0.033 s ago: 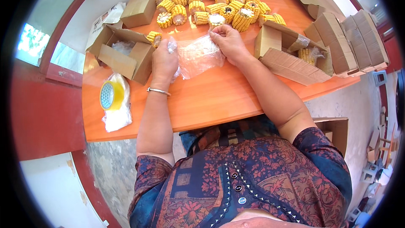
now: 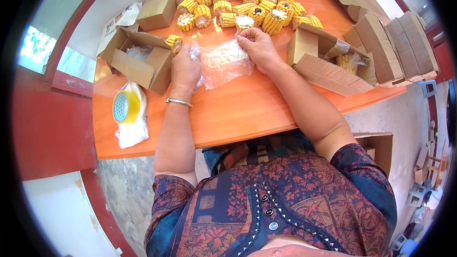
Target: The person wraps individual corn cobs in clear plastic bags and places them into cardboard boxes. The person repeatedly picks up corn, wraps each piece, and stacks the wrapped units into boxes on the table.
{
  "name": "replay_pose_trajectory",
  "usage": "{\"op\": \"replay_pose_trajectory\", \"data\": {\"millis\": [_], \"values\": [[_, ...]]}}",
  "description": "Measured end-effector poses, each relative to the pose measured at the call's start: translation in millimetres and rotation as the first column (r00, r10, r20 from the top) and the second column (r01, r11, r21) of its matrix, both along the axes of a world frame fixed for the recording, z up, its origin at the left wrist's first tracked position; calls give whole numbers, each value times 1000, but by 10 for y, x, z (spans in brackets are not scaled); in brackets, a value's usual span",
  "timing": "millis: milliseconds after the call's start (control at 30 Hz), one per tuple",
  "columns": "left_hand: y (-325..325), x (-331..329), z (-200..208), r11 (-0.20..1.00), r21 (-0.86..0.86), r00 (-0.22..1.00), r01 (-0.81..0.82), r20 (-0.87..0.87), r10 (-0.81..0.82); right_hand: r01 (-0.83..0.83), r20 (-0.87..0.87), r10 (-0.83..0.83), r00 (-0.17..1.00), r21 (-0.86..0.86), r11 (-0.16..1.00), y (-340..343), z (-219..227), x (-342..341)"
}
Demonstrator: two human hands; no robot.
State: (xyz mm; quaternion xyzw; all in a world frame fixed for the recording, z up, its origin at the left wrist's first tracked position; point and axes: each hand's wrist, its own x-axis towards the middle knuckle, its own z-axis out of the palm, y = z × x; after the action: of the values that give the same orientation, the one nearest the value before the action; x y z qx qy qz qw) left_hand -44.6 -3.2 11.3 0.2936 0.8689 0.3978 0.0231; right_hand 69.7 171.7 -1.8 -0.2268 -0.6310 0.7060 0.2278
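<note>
A clear plastic bag is stretched flat above the orange table between my two hands. My right hand pinches its upper right edge between thumb and fingertips. Closed around crumpled clear plastic at the bag's left end is my left hand, a bangle on its wrist. A piece of corn cob lies just beyond that hand. Several more cut yellow corn pieces are spread over the far part of the table, one with a white cut end close to my right hand's knuckles.
An open cardboard box with clear plastic inside stands at the left. Below it, a yellow tape roll rests on white plastic. At right, another open box holds wrapped corn, beside upright cartons. A brown box sits far left.
</note>
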Motion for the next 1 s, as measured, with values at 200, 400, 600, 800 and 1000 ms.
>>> {"op": "replay_pose_trajectory", "data": {"millis": [200,400,600,800,1000], "values": [[-7,115,186,999,-43,1000,-21,2,21,143,-55,-137,989,115,983,21,-34,-11],[-49,317,344,896,412,964,167,-261,-60,267,-17,-267,964,93,959,-9,-49,-30],[126,683,320,908,131,906,397,-217,-364,345,-114,-339,934,39,938,-102,-97,-76],[123,484,53,972,79,975,221,-43,-218,247,-127,-280,951,-230,941,-229,92,-20],[83,288,109,847,531,884,28,383,-269,110,-120,-160,980,-342,933,-115,108,32]]}}
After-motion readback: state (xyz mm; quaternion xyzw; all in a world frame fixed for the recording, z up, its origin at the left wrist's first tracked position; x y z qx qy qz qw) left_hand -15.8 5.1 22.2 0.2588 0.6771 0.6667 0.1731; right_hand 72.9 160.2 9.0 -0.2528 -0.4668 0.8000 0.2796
